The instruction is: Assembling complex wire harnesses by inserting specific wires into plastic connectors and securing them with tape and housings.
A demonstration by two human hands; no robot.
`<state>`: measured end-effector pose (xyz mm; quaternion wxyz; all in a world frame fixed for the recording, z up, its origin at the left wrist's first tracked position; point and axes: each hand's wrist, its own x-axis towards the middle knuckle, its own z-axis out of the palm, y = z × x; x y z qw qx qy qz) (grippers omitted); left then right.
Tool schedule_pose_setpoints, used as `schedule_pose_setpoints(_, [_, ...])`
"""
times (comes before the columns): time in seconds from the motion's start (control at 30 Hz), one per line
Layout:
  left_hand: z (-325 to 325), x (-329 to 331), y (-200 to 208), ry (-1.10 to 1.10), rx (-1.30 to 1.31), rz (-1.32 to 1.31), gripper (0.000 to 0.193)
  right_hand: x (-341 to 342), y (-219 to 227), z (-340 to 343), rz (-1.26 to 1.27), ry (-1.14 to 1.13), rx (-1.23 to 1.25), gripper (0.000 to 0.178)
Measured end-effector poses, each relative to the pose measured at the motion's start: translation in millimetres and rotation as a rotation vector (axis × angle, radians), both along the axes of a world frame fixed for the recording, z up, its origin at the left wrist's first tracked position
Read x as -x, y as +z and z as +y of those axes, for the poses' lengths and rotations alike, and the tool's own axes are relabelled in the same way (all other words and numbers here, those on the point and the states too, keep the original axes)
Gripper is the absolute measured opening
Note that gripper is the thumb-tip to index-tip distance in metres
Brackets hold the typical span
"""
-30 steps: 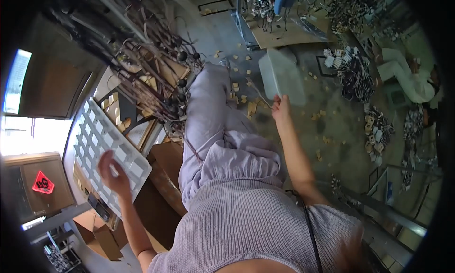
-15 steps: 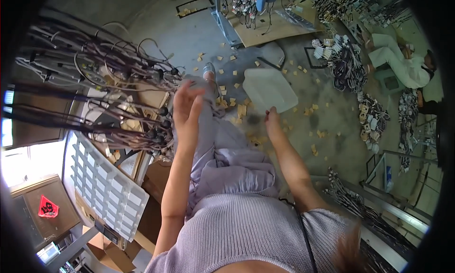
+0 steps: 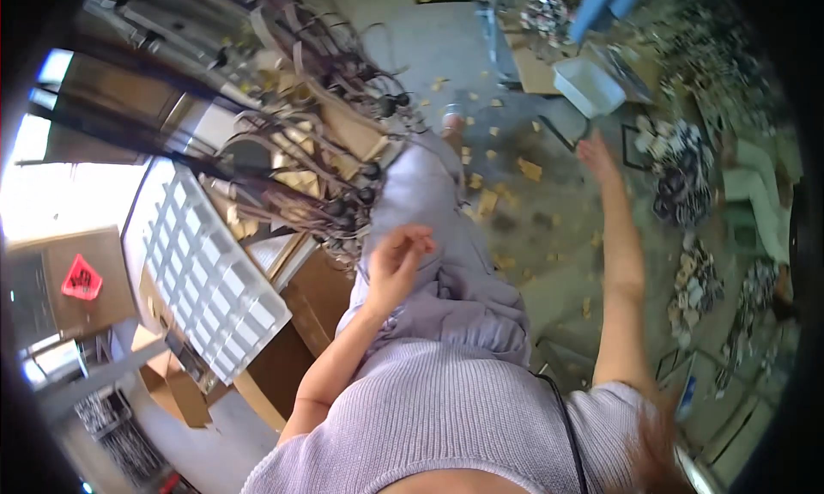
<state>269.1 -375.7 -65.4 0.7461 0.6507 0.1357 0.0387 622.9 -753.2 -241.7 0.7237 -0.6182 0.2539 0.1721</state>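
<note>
Beyond the fingertips of my right hand (image 3: 598, 157) is a white plastic tub (image 3: 590, 88), with a gap between them. That hand is stretched forward, its fingers extended and holding nothing; the arm is nearly straight. The tub lies against the edge of a brown board (image 3: 534, 69); whether it rests there or is in the air I cannot tell. My left hand (image 3: 399, 266) hovers over my lap, fingers loosely bent and apart, with nothing in it.
Dark cables (image 3: 283, 142) with round black ends hang at my left, beside a white panel of grey rectangles (image 3: 215, 275) and cardboard boxes (image 3: 176, 378). Yellowish scraps (image 3: 487, 204) litter the floor. Cable bundles (image 3: 678, 189) lie at right, near a seated person (image 3: 760, 193) in pale clothes.
My right hand has let go of the white tub, which is now farther off toward the board. The right arm has reached forward; my left hand has drawn back toward my lap. The view has shifted.
</note>
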Motion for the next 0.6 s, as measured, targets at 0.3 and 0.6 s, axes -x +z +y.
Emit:
schedule_pose_setpoints(0.3, [9.1, 16.3, 7.4, 0.081, -0.039, -0.031, 0.02, 157.4, 148.8, 262.1, -1.561, 0.678, 0.547, 0.035])
schedule_pose_setpoints(0.6, [0.3, -5.5, 48.6, -0.266, 0.324, 0.03, 0.021, 198.6, 249.4, 254.9, -0.499, 0.567, -0.442, 0.025])
